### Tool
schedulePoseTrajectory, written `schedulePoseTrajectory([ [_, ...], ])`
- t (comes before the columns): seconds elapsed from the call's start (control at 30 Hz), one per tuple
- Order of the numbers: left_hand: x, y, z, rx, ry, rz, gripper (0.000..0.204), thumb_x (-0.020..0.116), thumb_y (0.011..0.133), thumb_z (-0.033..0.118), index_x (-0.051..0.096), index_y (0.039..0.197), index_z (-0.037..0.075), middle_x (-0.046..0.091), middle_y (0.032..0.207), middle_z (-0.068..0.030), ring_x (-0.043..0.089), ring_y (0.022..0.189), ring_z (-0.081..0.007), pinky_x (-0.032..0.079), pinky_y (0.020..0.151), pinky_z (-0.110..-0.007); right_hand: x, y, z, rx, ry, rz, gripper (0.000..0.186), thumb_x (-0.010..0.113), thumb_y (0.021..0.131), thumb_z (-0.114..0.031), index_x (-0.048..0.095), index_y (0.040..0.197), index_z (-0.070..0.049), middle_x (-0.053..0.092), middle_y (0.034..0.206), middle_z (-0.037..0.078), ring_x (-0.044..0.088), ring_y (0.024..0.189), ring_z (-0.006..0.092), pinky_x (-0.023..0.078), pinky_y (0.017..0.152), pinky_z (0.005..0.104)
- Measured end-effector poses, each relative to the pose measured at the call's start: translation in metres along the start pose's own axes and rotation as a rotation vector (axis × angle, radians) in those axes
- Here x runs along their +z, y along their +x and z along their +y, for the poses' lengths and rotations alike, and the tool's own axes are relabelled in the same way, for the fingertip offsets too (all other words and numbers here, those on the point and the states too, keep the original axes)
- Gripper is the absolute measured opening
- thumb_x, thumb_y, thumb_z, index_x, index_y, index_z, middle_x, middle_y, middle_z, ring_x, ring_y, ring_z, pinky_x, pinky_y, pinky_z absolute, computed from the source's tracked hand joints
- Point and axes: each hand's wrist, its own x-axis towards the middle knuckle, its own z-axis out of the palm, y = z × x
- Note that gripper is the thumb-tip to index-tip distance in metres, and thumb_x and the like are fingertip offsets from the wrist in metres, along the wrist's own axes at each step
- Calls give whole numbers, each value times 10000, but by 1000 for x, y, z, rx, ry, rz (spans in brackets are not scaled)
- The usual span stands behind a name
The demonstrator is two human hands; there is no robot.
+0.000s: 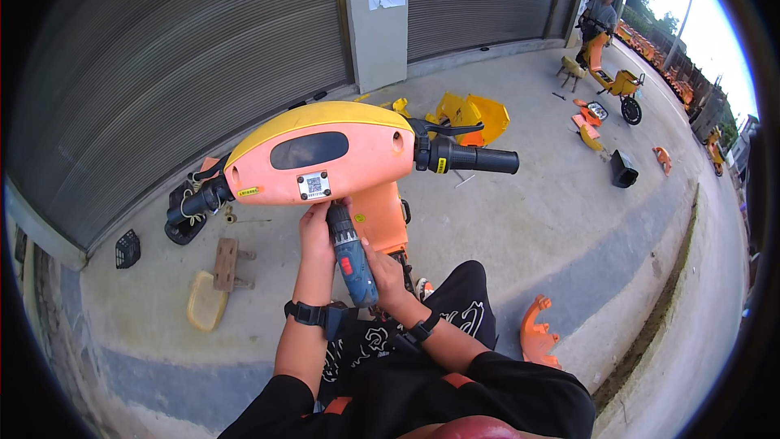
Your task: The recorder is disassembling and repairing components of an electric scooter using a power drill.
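Observation:
A scooter's handlebar cover (374, 162), pink with a yellow top and dark display, faces me between two black grips. Just below it a blue cordless drill (353, 270) points up at the cover's lower edge. My right hand (386, 276) is closed on the drill's body. My left hand (317, 232) is closed at the cover's underside, beside the drill's chuck; what its fingertips hold is hidden. The pink front panel (378, 223) of the scooter stands behind the drill.
Yellow panels (471, 114), a black box (624, 169), a wooden stool (227, 264) and an orange part (538, 333) lie around. Another person (600, 15) is at a yellow scooter (617, 81) at back right. Roller shutters (187, 49) line the back; a gutter (650, 325) runs along the right.

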Motion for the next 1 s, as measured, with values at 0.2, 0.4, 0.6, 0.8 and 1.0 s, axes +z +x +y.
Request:
schedulePoseTrajectory([
  [0.2,-8,8,-2,-43,-49,29,201,571,932,111,593,1015,-71,659,912,-176,672,829,-259,568,765,-341,-1,4,-1,32,13,-29,750,662,675,-42,404,1366,89,605,816,189,611,691,323,492,625,383],
  [0.4,-7,7,1,-88,-122,55,206,587,914,90,586,1030,-79,655,927,-187,671,820,-266,569,763,-346,-3,6,-5,53,12,-69,750,663,675,-45,403,1366,90,606,810,180,613,690,318,497,630,383],
  [0.6,-9,6,2,-74,-148,-37,221,560,921,100,578,1013,-100,647,915,-198,657,825,-263,556,757,-352,-5,10,-14,63,15,-44,775,679,672,-67,387,1372,95,608,809,179,617,689,316,500,620,377],
  [0.8,-1,4,6,-67,-50,19,226,535,931,97,572,1012,-110,643,903,-198,652,821,-266,558,767,-359,-7,14,-20,95,53,-63,818,707,664,-93,368,1386,89,611,812,176,623,693,320,507,629,382],
  [1.0,-2,6,5,-100,-104,51,240,536,935,110,564,1030,-109,637,930,-205,653,819,-271,567,748,-368,-8,12,-20,105,21,-86,830,715,662,-92,362,1392,86,614,820,179,625,693,320,509,632,381],
])
